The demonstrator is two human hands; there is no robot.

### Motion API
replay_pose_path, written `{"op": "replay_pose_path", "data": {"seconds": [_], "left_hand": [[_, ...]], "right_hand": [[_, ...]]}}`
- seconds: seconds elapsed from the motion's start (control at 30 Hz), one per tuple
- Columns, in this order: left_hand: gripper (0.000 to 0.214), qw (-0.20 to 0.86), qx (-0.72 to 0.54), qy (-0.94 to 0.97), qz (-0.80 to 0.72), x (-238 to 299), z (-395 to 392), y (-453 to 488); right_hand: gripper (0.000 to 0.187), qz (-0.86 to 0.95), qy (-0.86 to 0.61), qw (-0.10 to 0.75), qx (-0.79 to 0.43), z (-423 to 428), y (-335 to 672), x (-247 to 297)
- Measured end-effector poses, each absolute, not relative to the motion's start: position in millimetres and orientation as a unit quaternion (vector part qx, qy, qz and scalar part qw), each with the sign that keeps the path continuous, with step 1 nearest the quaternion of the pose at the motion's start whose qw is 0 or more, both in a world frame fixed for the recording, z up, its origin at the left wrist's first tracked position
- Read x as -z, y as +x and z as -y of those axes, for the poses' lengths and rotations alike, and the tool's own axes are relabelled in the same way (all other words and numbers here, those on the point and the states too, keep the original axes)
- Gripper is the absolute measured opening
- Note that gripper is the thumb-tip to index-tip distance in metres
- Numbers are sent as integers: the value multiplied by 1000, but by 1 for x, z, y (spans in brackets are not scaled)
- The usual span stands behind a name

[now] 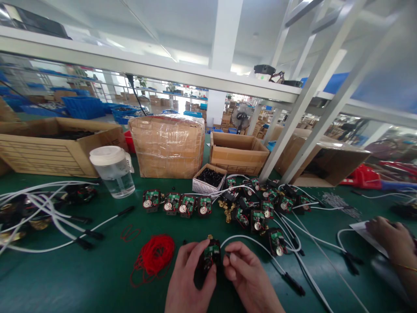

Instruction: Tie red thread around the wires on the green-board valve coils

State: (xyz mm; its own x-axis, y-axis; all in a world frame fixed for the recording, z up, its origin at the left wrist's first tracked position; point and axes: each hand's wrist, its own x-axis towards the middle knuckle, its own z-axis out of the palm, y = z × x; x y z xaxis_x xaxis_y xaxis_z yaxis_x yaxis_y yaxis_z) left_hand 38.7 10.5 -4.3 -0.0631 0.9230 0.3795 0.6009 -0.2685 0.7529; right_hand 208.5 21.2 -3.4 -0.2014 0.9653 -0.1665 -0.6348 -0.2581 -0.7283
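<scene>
the surface (81, 280) leaves room left of the red thread (158, 253); ahead of the right hand (246, 271), white cables (241, 237) and circuit modules (258, 221) obstruct passage.

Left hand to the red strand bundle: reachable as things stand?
Probably yes: the red strand bundle lies on the green tabletop just left of the left hand, with nothing tall between. But that hand holds a circuit-board unit it would likely have to release first.

We are seeing a bare left hand (187, 278) and a bare right hand (250, 278), both showing smooth, slender fingers (196, 255) that are narrowing toward rounded tips. Their wrists are appearing uncovered too, and the nails are staying too small for us to make out.
</scene>
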Motion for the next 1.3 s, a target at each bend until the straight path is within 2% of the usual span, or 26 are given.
{"op": "replay_pose_path", "data": {"seconds": [0.37, 0.73, 0.83, 1.03, 1.3], "left_hand": [[38, 206, -480, 626, -579, 3, -9, 43], [38, 206, -463, 644, -573, 2, -11, 39], [38, 208, -462, 644, -573, 3, -10, 39], [37, 211, -472, 631, -578, 0, -9, 41], [39, 219, -457, 643, -574, 3, -10, 37]], "right_hand": [[33, 425, -378, 519, -638, -21, 209, 11], [9, 589, -505, 454, -439, -18, 210, 3], [11, 596, -509, 446, -432, -17, 208, 3], [33, 539, -512, 480, -466, -13, 201, 16], [21, 570, -511, 502, -402, -11, 198, 24]]}}
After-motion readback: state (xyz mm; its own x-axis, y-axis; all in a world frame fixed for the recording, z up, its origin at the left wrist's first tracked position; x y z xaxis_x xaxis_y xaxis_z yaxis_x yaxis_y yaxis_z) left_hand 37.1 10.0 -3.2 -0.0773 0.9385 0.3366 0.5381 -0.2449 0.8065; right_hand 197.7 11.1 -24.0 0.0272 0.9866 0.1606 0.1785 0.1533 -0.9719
